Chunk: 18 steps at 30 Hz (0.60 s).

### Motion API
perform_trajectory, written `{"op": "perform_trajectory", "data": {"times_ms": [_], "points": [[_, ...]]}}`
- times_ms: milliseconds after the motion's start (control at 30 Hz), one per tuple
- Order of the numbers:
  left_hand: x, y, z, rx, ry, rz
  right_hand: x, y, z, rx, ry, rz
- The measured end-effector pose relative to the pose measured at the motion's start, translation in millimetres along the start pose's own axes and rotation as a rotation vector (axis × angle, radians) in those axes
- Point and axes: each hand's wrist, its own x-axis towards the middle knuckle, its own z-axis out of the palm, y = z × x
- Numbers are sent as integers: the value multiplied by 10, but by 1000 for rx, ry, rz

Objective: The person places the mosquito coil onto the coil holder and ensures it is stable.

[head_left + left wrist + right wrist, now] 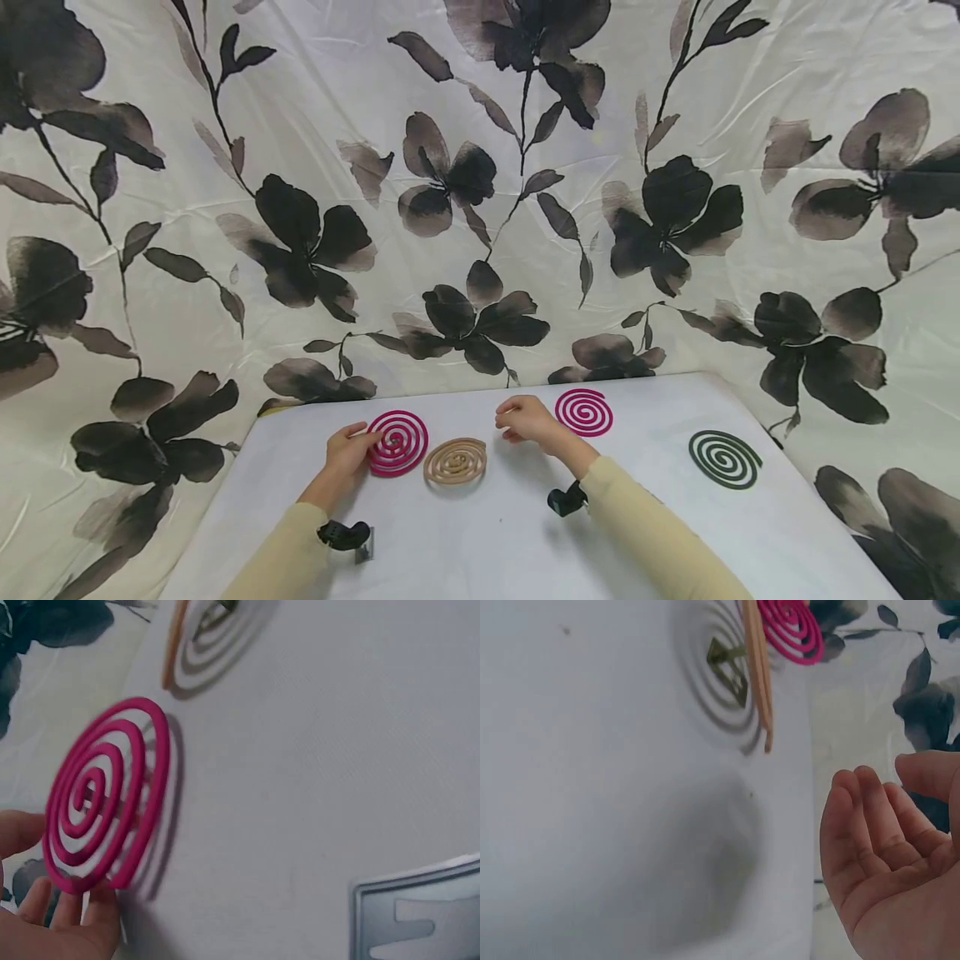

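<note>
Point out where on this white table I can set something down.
Bare table: front middle, between left sleeve and right sleeve, before the tan coil; back right, between right pink coil and green coil; front right, between right sleeve and green coil. Crowded: back left, where left grip, left pink coil and tan coil sit close together.

You are working on a white table [487, 550], its far edge just beyond the grip of your left hand [347, 454]. Just right of that grip, a small olive stand [718, 654] bears on the top, a tan coil [454, 461] raised over it. Farther right lies a loose magenta coil [584, 412]; farthest right, a dark green coil [724, 459]. A slotted metal plate [377, 922] lies nearer you than the grip.
</note>
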Motion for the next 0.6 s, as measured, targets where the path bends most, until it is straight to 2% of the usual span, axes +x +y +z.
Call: {"op": "perform_trajectory", "data": {"times_ms": [267,433,600], "points": [[-169,220,-111,-90,-40,23,-47,178,-245,-79,50,-9],[-257,300,-240,-53,-84,58,-95,272,-418,-100,92,-23],[-358,373,-321,-30,-95,86,-141,352,-607,-116,165,-22]]}}
